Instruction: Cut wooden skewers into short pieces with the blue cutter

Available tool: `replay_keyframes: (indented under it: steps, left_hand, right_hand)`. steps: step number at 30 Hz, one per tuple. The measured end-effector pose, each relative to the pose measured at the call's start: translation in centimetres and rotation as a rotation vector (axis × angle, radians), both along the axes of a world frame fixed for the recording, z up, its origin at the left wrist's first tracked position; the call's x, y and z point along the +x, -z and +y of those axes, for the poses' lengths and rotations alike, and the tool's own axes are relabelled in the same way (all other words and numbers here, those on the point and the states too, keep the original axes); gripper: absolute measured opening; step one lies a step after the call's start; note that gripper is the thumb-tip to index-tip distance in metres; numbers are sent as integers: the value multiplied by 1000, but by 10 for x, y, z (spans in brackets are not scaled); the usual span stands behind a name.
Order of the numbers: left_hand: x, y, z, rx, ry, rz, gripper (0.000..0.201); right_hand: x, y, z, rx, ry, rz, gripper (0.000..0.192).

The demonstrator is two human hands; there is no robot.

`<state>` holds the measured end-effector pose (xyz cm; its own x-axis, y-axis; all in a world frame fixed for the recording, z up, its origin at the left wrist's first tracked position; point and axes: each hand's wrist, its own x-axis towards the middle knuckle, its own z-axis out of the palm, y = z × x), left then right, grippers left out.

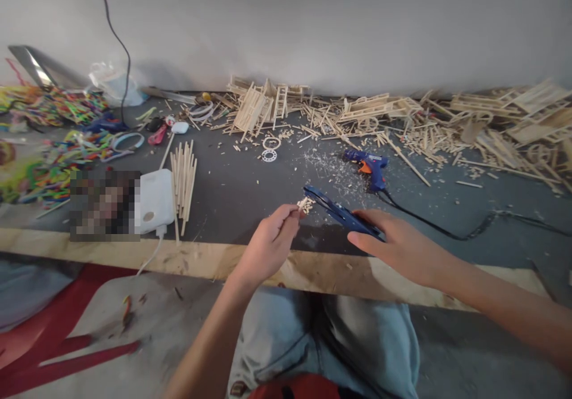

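My right hand (393, 238) is closed around the handles of a blue hand cutter (335, 209), which points up and left over the table. My left hand (277, 235) pinches a thin wooden stick (302, 202), with its tip right by the cutter's jaws. Just beneath lies a small heap of short cut wooden pieces (307, 206). Whether the jaws touch the stick, I cannot tell. Behind the cutter a blue glue gun (370, 167) with an orange trigger rests on the dark tabletop (232, 190).
Pale sticks (182, 178) lie in a bunch beside a white power bank (156, 202). Wooden stick frames (254, 110) and loose sticks pile along the wall. Two small rings (269, 155) lie mid-table. Colourful strips (49, 161) heap at left. The glue gun's cord (429, 227) runs right.
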<state>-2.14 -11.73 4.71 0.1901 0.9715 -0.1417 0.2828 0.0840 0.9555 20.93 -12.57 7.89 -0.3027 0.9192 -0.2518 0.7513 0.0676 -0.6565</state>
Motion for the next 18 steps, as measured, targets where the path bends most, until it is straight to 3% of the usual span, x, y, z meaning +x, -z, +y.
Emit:
replay_keyframes:
  steps: [6, 18]
  left_hand:
    - [6, -7, -8, 111, 50, 35, 21]
    - [9, -10, -22, 94, 57, 58, 20]
  right_hand:
    - [-3, 2, -8, 1, -3, -38, 42]
    - [-7, 6, -19, 25, -13, -40, 44]
